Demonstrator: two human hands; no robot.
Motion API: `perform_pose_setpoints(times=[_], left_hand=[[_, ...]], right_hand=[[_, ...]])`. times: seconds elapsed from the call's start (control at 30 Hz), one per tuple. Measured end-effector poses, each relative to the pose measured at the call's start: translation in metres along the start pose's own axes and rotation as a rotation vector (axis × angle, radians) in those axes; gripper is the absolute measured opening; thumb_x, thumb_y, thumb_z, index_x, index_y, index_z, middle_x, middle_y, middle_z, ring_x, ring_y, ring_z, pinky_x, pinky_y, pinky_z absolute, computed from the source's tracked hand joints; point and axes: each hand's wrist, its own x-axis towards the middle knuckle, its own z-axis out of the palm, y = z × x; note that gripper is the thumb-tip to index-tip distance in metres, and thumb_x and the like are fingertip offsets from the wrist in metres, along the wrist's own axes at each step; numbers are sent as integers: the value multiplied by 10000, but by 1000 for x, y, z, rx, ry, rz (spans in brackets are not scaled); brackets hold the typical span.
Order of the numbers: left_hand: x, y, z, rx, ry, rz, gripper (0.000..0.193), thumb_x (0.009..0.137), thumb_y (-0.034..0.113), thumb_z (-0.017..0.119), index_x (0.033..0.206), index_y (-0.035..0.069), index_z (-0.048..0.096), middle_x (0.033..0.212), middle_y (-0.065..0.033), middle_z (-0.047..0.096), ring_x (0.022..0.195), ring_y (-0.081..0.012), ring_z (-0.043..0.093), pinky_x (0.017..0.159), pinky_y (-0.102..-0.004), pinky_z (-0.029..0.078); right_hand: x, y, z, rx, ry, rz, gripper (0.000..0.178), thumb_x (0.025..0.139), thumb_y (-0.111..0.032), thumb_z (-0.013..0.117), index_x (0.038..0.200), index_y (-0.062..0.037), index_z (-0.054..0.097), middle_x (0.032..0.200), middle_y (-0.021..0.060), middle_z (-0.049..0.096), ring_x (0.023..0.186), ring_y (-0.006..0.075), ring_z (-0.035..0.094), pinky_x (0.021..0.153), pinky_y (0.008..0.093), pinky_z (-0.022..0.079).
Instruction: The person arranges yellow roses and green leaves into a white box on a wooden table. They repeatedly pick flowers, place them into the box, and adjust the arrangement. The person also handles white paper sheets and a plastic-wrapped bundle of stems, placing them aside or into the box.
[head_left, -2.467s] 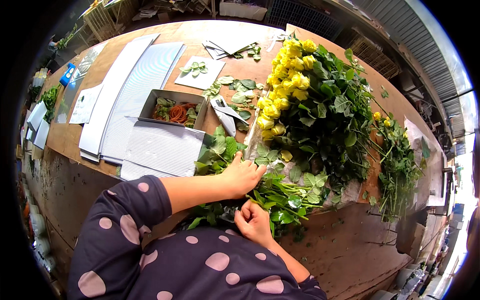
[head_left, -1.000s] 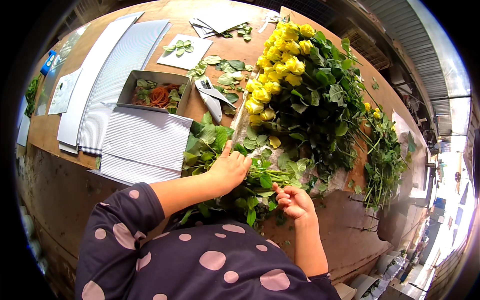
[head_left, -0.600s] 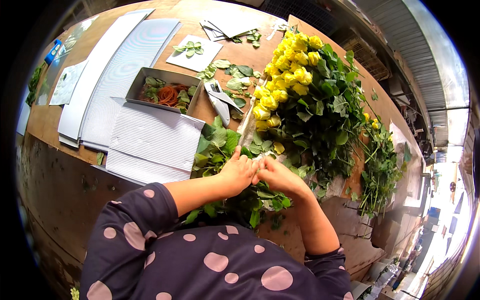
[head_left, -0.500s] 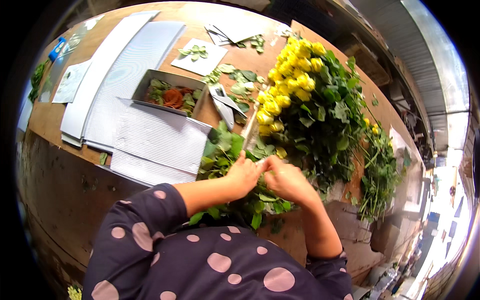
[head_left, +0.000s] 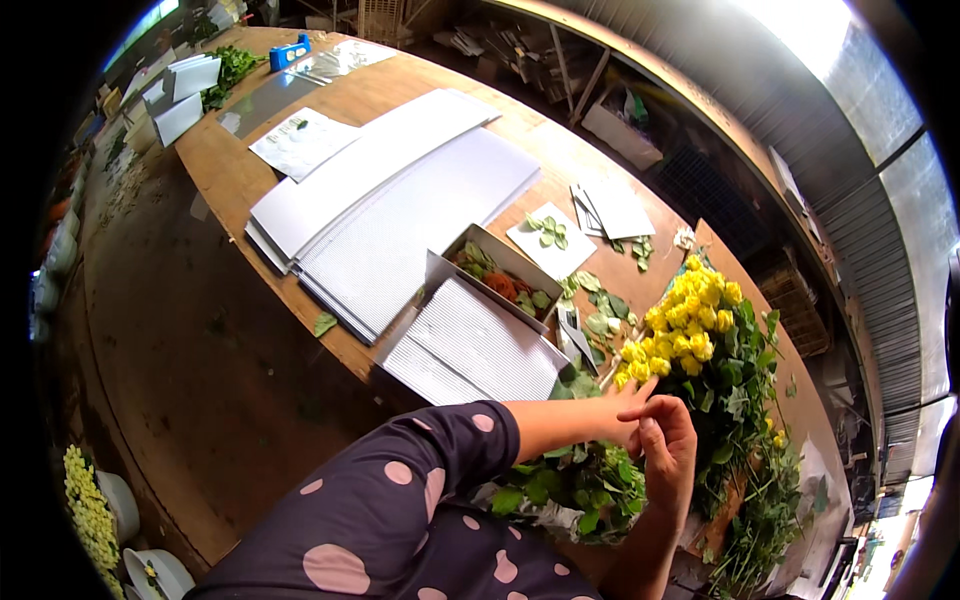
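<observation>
My left hand (head_left: 622, 408) reaches across to the lower edge of a bunch of yellow roses (head_left: 690, 318), its fingers spread and nothing visible in them. Just in front of it, my right hand (head_left: 668, 450) is raised, fingers bent, thumb and forefinger apart; I see nothing held. It partly covers the left hand. Dark green rose leaves (head_left: 735, 400) spread to the right of the blooms. Below my left forearm lies a heap of green leaves (head_left: 575, 485). A grey and white stapler-like tool (head_left: 577, 338) lies beside the roses.
A box (head_left: 550, 312) with leaves and an orange-brown thing stands left of the tool. Ribbed white sheets (head_left: 475, 345) and larger stacked boards (head_left: 400, 210) cover the table (head_left: 215, 165). More stems (head_left: 755, 510) lie at the right. White buckets (head_left: 160, 572) stand at lower left.
The view has swung left, so the table and roses appear farther right and lower. My hands, close together at the leaf heap before, have separated; the left now stretches to the roses.
</observation>
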Motion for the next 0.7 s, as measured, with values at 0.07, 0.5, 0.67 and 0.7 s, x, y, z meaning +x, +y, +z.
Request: perform_pose_setpoints(times=[0.07,0.5,0.67,0.7], left_hand=[[3,13,-67,307,99,-89,612,749,219,560,1300,125,309,1349,-136,302,1223,-349,301,989,-524,233],[-140,-191,-165,395,869,-228,358,797,364,482,593,106,622,644,-19,601,678,-213,588,661,-389,447],[-137,-198,-158,408,900,-225,360,804,364,480,571,126,617,676,22,600,849,-140,538,899,-418,318],[-142,-196,-158,414,895,-228,350,809,336,511,552,114,596,680,44,600,842,-119,537,916,-413,313]], right_hand=[[14,4,21,-38,80,-58,96,825,-39,459,909,-30,505,847,78,595,544,34,429,487,163,353],[129,100,200,-1144,-480,-746,129,766,-269,565,716,-149,562,741,-12,531,681,190,545,519,319,447],[118,87,179,-1140,-364,-782,192,659,-192,634,554,-108,498,596,14,506,591,194,532,482,326,415],[111,72,173,-1114,-333,-782,201,634,-164,632,525,-97,477,566,29,487,565,214,523,480,327,408]])
